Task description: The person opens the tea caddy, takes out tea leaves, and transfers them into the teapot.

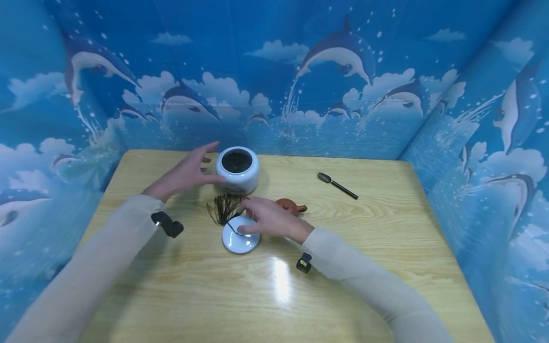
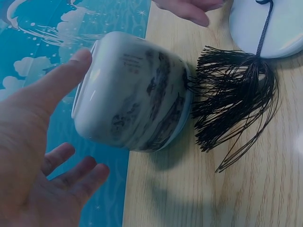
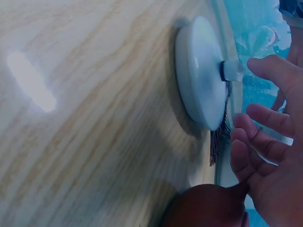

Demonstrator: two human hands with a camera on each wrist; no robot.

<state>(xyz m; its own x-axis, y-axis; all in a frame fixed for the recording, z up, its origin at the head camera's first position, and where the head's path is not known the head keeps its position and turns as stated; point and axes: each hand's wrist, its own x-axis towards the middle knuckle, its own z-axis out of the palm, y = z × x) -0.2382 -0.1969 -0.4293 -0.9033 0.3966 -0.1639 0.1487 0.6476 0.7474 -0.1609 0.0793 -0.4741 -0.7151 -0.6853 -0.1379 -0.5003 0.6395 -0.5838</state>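
Note:
A white lidless jar point(image 1: 246, 182) with a dark painted scene point(image 2: 161, 90) on its side stands near the table's back edge, dark contents inside. My left hand point(image 1: 188, 170) is spread around its left side, the thumb right at the rim in the left wrist view and the other fingers apart from the wall. In front of the jar lies its white lid point(image 1: 240, 244), knob up, with a dark tassel point(image 1: 226, 208) tied to the knob. My right hand point(image 1: 272, 218) hovers over the lid with loosely bent fingers, thumb tip close to the knob point(image 3: 233, 71).
A reddish-brown clay teapot point(image 1: 286, 205) sits just behind my right hand, partly hidden by it. Farther right lies a dark scoop-like tool point(image 1: 340, 186) with a thin handle. Dolphin-printed blue curtains point(image 1: 274, 128) border the wooden table point(image 1: 386, 238) at the back and sides.

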